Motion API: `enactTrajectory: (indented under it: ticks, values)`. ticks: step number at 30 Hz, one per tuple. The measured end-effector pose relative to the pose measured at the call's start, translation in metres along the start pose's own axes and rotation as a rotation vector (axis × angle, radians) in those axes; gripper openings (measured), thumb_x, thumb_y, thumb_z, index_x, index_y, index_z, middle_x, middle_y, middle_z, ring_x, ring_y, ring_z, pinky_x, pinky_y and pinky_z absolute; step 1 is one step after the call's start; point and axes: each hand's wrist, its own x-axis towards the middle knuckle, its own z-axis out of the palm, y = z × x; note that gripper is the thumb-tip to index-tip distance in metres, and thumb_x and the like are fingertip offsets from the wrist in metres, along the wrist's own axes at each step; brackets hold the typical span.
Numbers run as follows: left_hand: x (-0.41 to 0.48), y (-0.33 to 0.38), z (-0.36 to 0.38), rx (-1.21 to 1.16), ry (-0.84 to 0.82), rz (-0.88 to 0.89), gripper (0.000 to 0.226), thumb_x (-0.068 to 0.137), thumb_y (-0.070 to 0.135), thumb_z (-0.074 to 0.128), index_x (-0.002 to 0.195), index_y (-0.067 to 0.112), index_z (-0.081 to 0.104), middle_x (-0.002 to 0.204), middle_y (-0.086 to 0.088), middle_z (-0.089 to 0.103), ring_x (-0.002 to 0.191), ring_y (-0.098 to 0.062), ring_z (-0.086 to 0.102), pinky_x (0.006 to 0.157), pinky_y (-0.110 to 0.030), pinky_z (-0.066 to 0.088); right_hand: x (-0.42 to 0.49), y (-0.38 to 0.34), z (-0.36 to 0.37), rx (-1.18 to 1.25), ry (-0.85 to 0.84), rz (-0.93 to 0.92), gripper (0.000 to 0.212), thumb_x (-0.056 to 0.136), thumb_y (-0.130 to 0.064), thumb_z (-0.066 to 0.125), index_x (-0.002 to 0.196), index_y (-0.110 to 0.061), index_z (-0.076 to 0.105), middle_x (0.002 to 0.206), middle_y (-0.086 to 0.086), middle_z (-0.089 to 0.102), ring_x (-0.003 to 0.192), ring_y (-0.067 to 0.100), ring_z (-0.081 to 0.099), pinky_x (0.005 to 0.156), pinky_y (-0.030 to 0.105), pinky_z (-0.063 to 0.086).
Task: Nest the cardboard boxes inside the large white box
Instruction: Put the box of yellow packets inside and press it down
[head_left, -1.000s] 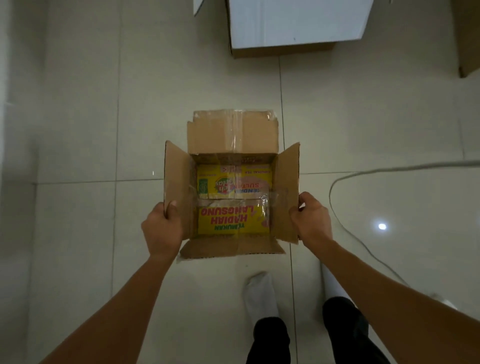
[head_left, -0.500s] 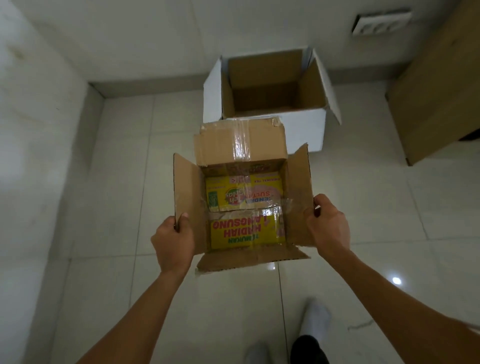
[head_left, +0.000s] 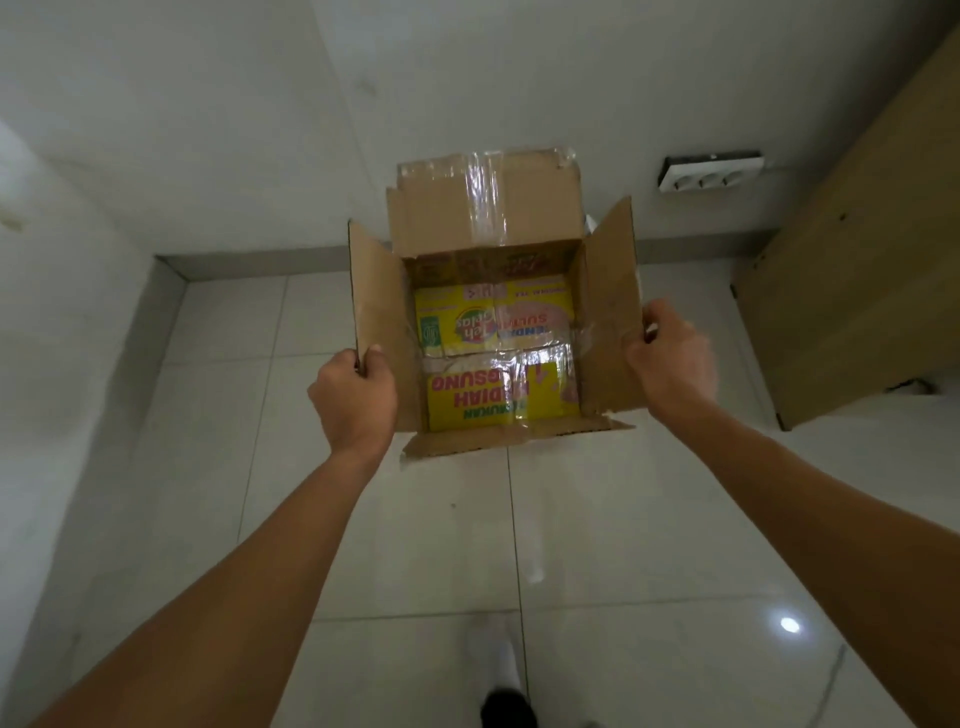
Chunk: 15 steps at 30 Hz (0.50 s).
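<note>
I hold an open brown cardboard box (head_left: 483, 218) in the air in front of me, its four flaps spread out. Its inner bottom shows yellow printed panels (head_left: 493, 358) with red lettering under clear tape. My left hand (head_left: 353, 400) grips the left flap's edge. On the right flap's outer edge my right hand (head_left: 670, 358) is closed. The large white box is almost wholly hidden behind the brown one; only a white sliver (head_left: 589, 226) peeks out beside the right flap.
A white wall rises ahead and to the left, with a grey skirting (head_left: 260, 262) at its foot. A white socket strip (head_left: 711, 174) is mounted on the wall at right. A wooden cabinet (head_left: 857, 260) stands at right. Below are glossy floor tiles and my white-socked foot (head_left: 498, 660).
The brown box has travelled forward and up with both hands, and it now covers the white box that stood open behind it. My view has tilted up toward the wall.
</note>
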Motion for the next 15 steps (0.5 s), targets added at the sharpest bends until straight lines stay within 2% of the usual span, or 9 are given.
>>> enactTrajectory:
  ticks: [2,3,5,8,11,15]
  values:
    - [0.024,0.007,0.025,-0.021,0.006,-0.015,0.047,0.089,0.024,0.056,0.049,0.016,0.033,0.047,0.002,0.036,0.042,-0.01,0.034,0.039,-0.026,0.022,0.033,-0.008,0.003,0.0,-0.009,-0.001,0.012,0.092,-0.026,0.048,0.096,-0.016,0.054,0.083,0.003,0.057,0.066,0.022,0.054,0.058,0.031,0.044]
    - [0.036,0.009,0.038,-0.02,0.002,-0.013,0.047,0.089,0.024,0.056,0.05,0.014,0.034,0.047,0.002,0.036,0.043,-0.01,0.034,0.04,-0.027,0.022,0.049,-0.011,0.005,-0.004,-0.024,0.002,0.015,0.093,-0.026,0.048,0.099,-0.014,0.055,0.086,0.005,0.058,0.072,0.023,0.056,0.061,0.034,0.047]
    - [0.059,0.013,0.065,-0.04,-0.033,0.004,0.046,0.09,0.023,0.056,0.05,0.013,0.034,0.047,0.002,0.035,0.043,-0.01,0.034,0.041,-0.028,0.02,0.08,-0.012,0.01,-0.004,-0.03,0.009,0.019,0.093,-0.026,0.048,0.103,-0.012,0.056,0.094,0.009,0.062,0.082,0.029,0.061,0.072,0.043,0.053]
    - [0.095,0.009,0.096,-0.046,-0.035,0.014,0.048,0.09,0.021,0.056,0.049,0.018,0.032,0.047,0.003,0.036,0.043,-0.009,0.034,0.037,-0.02,0.022,0.121,-0.015,0.031,-0.017,-0.033,0.009,0.022,0.093,-0.024,0.049,0.109,-0.011,0.057,0.104,0.015,0.065,0.091,0.034,0.062,0.081,0.053,0.052]
    - [0.121,0.006,0.126,-0.041,-0.077,-0.002,0.046,0.09,0.022,0.054,0.05,0.016,0.033,0.049,0.001,0.038,0.044,-0.011,0.035,0.04,-0.023,0.025,0.149,-0.009,0.053,0.001,-0.01,0.037,0.02,0.093,-0.022,0.049,0.108,-0.011,0.057,0.102,0.014,0.064,0.089,0.031,0.062,0.08,0.052,0.053]
    - [0.15,0.006,0.153,-0.062,-0.042,0.003,0.048,0.089,0.019,0.054,0.048,0.017,0.029,0.048,0.002,0.033,0.043,-0.009,0.031,0.036,-0.016,0.025,0.179,-0.011,0.08,0.016,0.106,0.039,0.02,0.093,-0.019,0.046,0.108,-0.012,0.058,0.1,0.014,0.065,0.085,0.03,0.062,0.077,0.049,0.053]
